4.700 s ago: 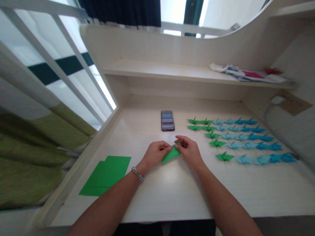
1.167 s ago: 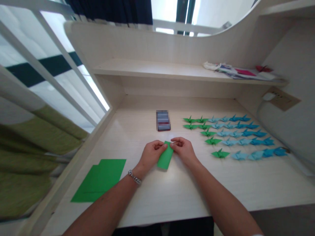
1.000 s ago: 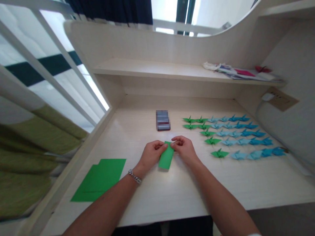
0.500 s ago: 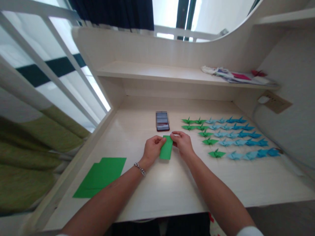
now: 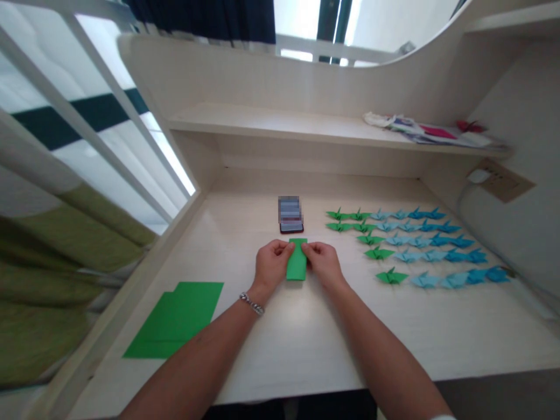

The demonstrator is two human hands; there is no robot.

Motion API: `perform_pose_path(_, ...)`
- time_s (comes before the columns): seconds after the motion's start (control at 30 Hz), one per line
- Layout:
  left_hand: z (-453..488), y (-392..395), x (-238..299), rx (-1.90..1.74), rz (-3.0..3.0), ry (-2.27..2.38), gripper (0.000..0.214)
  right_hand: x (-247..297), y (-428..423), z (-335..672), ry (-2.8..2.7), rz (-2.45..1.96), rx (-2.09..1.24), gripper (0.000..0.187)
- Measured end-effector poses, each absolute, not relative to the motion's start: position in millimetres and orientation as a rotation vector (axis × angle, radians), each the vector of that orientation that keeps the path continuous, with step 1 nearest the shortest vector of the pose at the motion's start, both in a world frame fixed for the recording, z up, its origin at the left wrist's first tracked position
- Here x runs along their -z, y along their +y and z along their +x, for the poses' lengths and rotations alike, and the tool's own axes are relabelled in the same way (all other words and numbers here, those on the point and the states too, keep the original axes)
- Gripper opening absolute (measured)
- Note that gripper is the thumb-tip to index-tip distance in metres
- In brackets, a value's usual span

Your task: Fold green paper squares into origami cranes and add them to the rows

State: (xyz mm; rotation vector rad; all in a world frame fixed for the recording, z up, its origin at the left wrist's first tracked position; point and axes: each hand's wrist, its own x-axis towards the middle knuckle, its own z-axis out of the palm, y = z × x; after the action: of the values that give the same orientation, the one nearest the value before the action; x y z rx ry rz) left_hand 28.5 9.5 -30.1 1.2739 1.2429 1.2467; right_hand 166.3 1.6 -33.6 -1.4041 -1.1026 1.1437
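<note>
From my remote station I see the left hand [image 5: 273,265], a chain bracelet [image 5: 252,304] at its wrist, pinching the left edge of a folded green paper [image 5: 296,263]; the right hand [image 5: 324,262] grips the right edge likewise, thumb on top. The paper is at the middle of the pale desk [image 5: 289,350]. Just beyond it lies a phone [image 5: 290,214]. Near left, I see flat green sheets [image 5: 179,315] overlapping. On the right sit five rows of paper cranes [image 5: 391,277], green, pale blue, then deeper blue.

On the desk [image 5: 280,350], sheets [image 5: 179,318] lie left, cranes [image 5: 406,255] right, the phone [image 5: 291,213] behind the folded paper [image 5: 296,262]
</note>
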Motion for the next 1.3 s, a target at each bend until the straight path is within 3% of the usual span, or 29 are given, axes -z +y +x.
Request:
perform_pose_path(0.5,21,11,29,-1.259,1.205,1.274,0.035,43,-6,164,-1.183,-1.36,-1.266,0.037)
perform_pose_path(0.87,21,2,20,-0.923,1.183,1.131,0.032,41,0,175,-1.044,-1.358,-1.238,0.037)
perform_pose_path(1.3,22,-1,20,-0.894,1.33,1.249,0.031,39,-1,174,-1.072,-1.41,-1.198,0.04)
